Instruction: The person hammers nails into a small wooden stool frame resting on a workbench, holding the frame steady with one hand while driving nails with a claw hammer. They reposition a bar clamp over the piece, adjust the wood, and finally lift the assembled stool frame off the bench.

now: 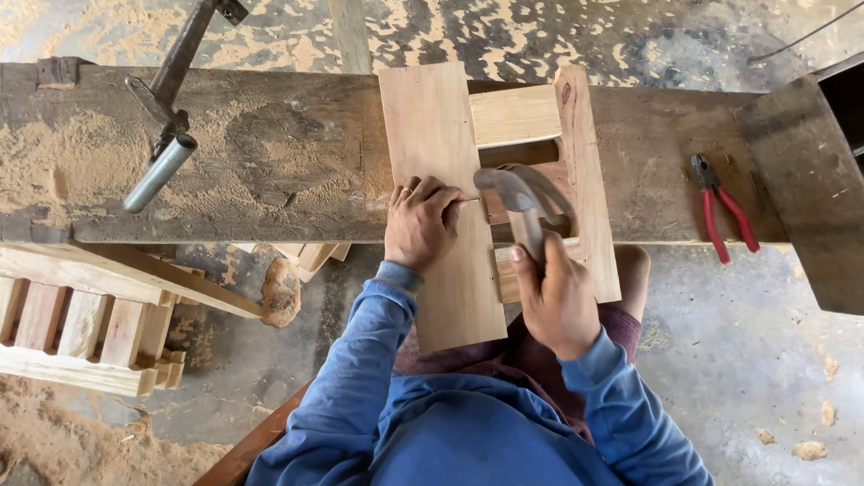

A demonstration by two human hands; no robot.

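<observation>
My left hand (419,220) rests on a pale wooden board (441,162) and pinches a small nail (469,199) at the board's right edge. My right hand (558,301) grips the handle of a claw hammer (517,191), whose metal head hovers just right of the nail. The board lies across a small wooden frame (585,162) with a side rail and cross slats, set on a rough, dusty workbench (270,153).
Red-handled pliers (723,216) lie on the bench at right. A metal clamp with a grey tube handle (162,166) sits at left. A slatted wooden frame (81,324) stands on the floor at lower left, amid sawdust. A dark wooden block (810,180) is at far right.
</observation>
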